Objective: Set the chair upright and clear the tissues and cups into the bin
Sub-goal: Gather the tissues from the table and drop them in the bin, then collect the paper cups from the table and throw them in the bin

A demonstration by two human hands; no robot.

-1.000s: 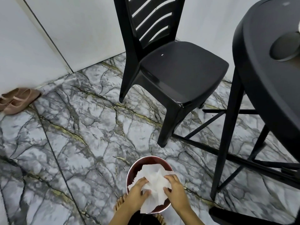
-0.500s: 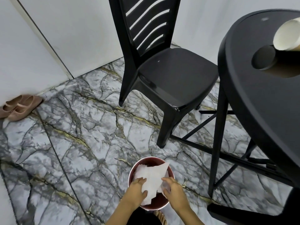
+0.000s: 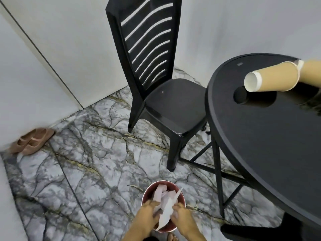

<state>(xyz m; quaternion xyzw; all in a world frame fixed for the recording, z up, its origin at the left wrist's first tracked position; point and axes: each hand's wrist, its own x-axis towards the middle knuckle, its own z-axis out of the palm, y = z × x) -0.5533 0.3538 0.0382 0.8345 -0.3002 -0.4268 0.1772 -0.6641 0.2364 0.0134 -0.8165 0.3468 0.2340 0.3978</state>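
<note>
A black slatted chair (image 3: 163, 101) stands upright on the marble floor beside a round black table (image 3: 271, 145). Two brown paper cups lie on their sides on the table, one (image 3: 271, 79) with its white mouth toward me, the other (image 3: 311, 72) cut off at the right edge. A small red bin (image 3: 147, 192) sits on the floor at my feet with white tissues (image 3: 165, 202) inside. My left hand (image 3: 147, 214) and my right hand (image 3: 182, 216) both press on the tissues at the bin's mouth.
A pair of tan flat shoes (image 3: 33, 141) lies by the white wall at the left. The table's thin black legs and crossbars (image 3: 218, 171) stand just right of the bin. A dark seat edge (image 3: 251, 232) shows at the bottom right.
The view has tilted up, bringing the cups and more of the table into sight. The tissues have sunk deeper into the bin under both hands.
</note>
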